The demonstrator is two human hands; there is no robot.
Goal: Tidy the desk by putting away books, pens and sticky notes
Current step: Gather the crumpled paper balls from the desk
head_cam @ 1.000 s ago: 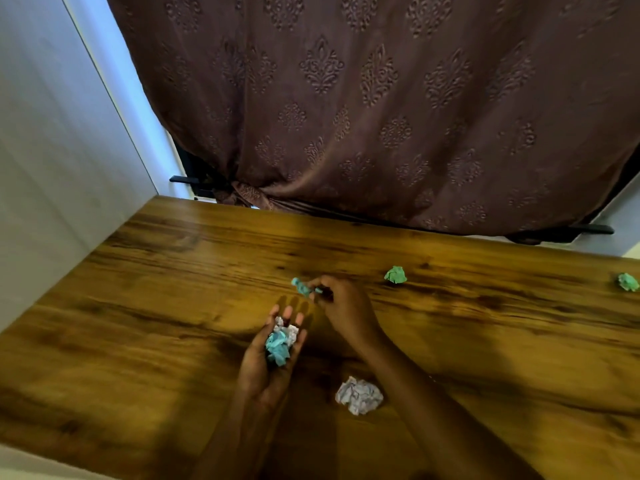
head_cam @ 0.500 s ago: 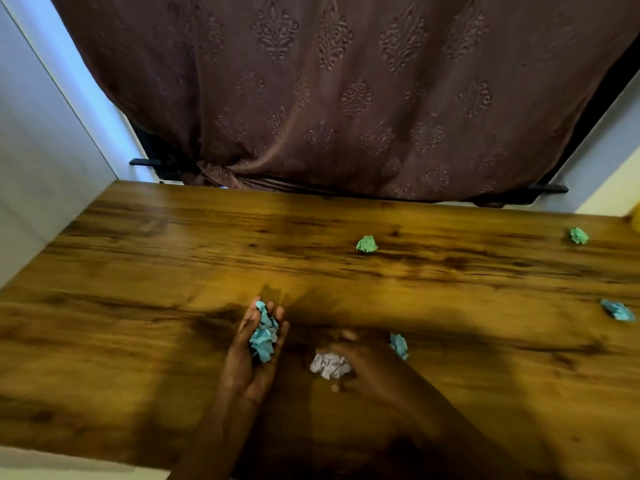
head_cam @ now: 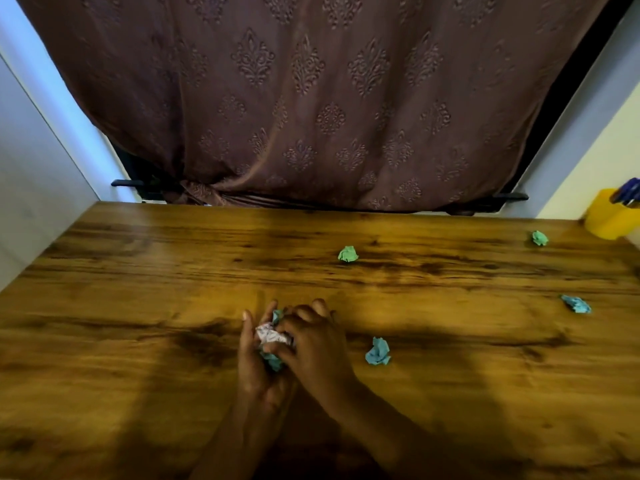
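My desk (head_cam: 138,341) is golden-brown wood streaked with dark grain. The curtain (head_cam: 311,98) beyond it is dull mauve-brown, with a repeating embossed damask motif. The paper wad (head_cam: 272,336) I hold is white with faint grey print, over teal scraps (head_cam: 273,363). The centre ball (head_cam: 348,254) and the far-right ball (head_cam: 539,238) are green. The near ball (head_cam: 377,352) and the right-edge ball (head_cam: 576,304) are blue. The cup (head_cam: 604,220) is yellow, its pens (head_cam: 627,192) blue.

L hand (head_cam: 251,362) cupping blue wads (head_cam: 273,362), R hand (head_cam: 313,351) gripping white wad (head_cam: 272,336)
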